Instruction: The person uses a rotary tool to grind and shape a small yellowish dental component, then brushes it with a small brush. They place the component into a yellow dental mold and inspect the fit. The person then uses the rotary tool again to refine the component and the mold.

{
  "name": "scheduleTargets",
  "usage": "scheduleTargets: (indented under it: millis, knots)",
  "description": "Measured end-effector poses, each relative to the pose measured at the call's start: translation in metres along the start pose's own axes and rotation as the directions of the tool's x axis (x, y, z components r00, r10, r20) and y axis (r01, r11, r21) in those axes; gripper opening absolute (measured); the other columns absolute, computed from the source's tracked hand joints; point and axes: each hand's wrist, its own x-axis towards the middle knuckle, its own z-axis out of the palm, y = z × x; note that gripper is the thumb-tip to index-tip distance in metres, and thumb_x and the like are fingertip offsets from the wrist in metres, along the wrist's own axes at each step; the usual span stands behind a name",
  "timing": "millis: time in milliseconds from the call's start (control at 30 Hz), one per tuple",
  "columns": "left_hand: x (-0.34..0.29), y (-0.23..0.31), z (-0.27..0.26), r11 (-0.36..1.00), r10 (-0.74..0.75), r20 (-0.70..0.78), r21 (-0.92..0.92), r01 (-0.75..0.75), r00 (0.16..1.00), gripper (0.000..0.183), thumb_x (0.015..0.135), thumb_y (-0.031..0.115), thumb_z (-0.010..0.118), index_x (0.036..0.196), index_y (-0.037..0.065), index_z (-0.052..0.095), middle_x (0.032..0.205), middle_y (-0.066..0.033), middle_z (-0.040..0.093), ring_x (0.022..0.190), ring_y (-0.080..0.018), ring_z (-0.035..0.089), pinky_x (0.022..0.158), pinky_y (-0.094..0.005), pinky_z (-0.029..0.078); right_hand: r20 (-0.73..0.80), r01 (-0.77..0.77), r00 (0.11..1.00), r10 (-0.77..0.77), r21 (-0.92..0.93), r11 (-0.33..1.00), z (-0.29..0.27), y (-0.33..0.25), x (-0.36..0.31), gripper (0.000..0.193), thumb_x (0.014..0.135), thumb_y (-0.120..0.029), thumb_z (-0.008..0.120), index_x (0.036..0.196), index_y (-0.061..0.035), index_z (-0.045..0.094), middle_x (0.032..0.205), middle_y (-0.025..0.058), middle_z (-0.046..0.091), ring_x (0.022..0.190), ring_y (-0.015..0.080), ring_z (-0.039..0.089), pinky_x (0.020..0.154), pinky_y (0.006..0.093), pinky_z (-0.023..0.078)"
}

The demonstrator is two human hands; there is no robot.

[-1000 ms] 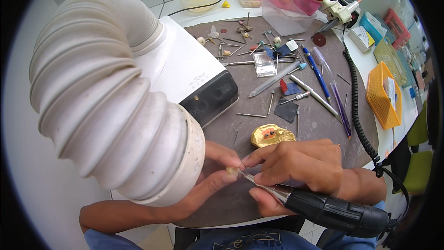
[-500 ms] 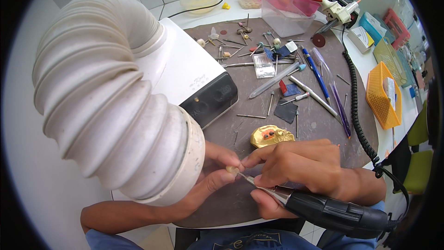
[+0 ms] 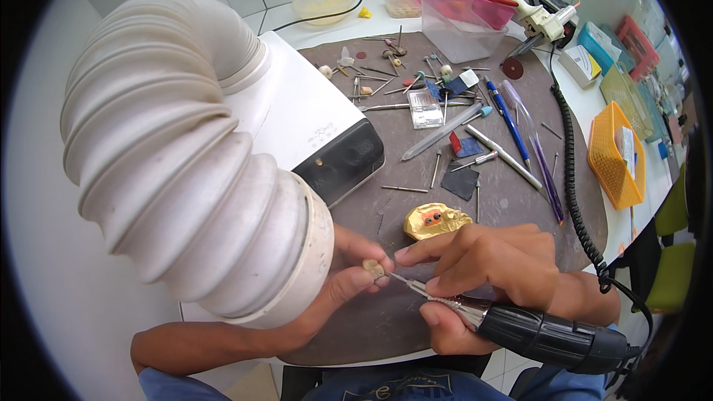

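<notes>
My left hand (image 3: 349,271) pinches a small beige tooth-shaped piece (image 3: 373,268) between thumb and fingers, right at the mouth of a wide white ribbed suction hose (image 3: 186,171). My right hand (image 3: 483,267) grips a black and silver rotary handpiece (image 3: 535,330) like a pen. Its thin bur tip touches the small piece. A black coiled cord (image 3: 572,178) runs from the handpiece up across the mat. Just above my hands lies a gold-coloured mould (image 3: 434,220) with orange pieces in it.
A dark round mat (image 3: 416,312) covers the white table and is strewn with several burs, pens and small tools (image 3: 445,119). A white box with a black front (image 3: 327,141) stands behind the hose. Pink and clear trays (image 3: 464,11) sit at the back, an orange basket (image 3: 616,152) at right.
</notes>
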Motion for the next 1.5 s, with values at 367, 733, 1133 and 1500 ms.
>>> scheduleTargets:
  millis: [367, 733, 1133, 1500]
  knots:
    - [0.001, -0.001, -0.003, 0.997, -0.003, 0.001, 0.077, 0.003, 1.0, 0.019, 0.098, 0.003, 0.066, 0.114, -0.001, 0.057, 0.109, -0.0156, 0.065, 0.098, -0.0161, 0.066, 0.088, -0.0309, 0.056, -0.019, 0.007, 1.0, -0.008, -0.047, 0.999, 0.004, 0.0, 0.002, 0.019, 0.077, -0.005, 0.081, 0.083, 0.0013, 0.065, 0.071, 0.01, 0.066, 0.076, 0.0301, 0.077, 0.073, 0.0384, 0.065]
    - [0.0, -0.001, -0.005, 0.981, 0.03, 0.037, 0.19, -0.037, 0.999, 0.018, 0.097, 0.0, 0.066, 0.113, -0.001, 0.059, 0.114, -0.0152, 0.065, 0.106, -0.0179, 0.067, 0.094, -0.0332, 0.057, -0.085, 0.055, 0.995, -0.061, -0.073, 0.996, 0.015, 0.01, -0.002, 0.024, 0.073, -0.008, 0.083, 0.086, -0.0045, 0.064, 0.093, 0.0138, 0.073, 0.07, 0.0241, 0.071, 0.06, 0.0314, 0.057]
    - [0.001, 0.001, -0.005, 0.964, 0.019, 0.043, 0.263, -0.029, 0.999, 0.019, 0.095, -0.003, 0.067, 0.113, 0.0, 0.06, 0.116, -0.0146, 0.063, 0.106, -0.0175, 0.067, 0.093, -0.0311, 0.058, -0.031, 0.048, 0.998, -0.051, -0.089, 0.995, 0.009, 0.002, 0.002, 0.021, 0.075, -0.006, 0.085, 0.086, -0.0007, 0.067, 0.073, 0.0095, 0.068, 0.083, 0.0313, 0.078, 0.065, 0.031, 0.062]
    - [0.001, -0.001, -0.005, 0.971, 0.044, 0.052, 0.233, -0.055, 0.998, 0.019, 0.095, -0.003, 0.066, 0.113, 0.0, 0.06, 0.115, -0.0143, 0.063, 0.105, -0.017, 0.066, 0.093, -0.0305, 0.058, -0.035, 0.037, 0.999, -0.04, -0.074, 0.997, 0.01, 0.003, 0.001, 0.021, 0.075, -0.005, 0.085, 0.086, -0.0007, 0.067, 0.075, 0.0107, 0.069, 0.085, 0.0316, 0.078, 0.066, 0.0311, 0.062]
